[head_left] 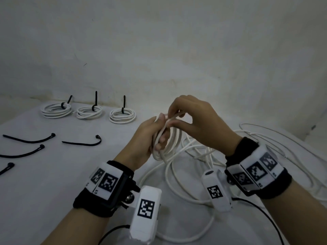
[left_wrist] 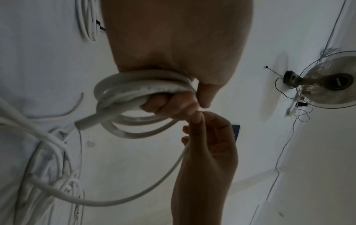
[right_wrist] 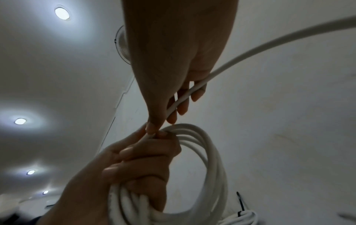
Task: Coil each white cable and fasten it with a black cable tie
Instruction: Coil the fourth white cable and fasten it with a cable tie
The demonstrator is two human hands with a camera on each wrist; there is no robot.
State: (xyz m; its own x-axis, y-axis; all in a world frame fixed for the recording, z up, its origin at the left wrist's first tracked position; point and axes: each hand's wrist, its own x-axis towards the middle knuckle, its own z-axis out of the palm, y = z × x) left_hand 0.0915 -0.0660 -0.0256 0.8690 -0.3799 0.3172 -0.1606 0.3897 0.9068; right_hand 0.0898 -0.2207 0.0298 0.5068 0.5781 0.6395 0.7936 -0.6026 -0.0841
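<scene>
Left hand (head_left: 141, 138) grips round white cable coil (head_left: 170, 144); right hand (head_left: 192, 119) pinches its loose strand, probably thumb and forefinger.

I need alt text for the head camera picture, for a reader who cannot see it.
A left hand grips a partly wound white cable coil while the right hand pinches the next strand onto it. Three tied coils lie behind on the table, four loose black cable ties at left, more white cable at right.

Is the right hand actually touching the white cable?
Touching: in the right wrist view the right hand pinches the white cable, which runs between its fingers.
</scene>
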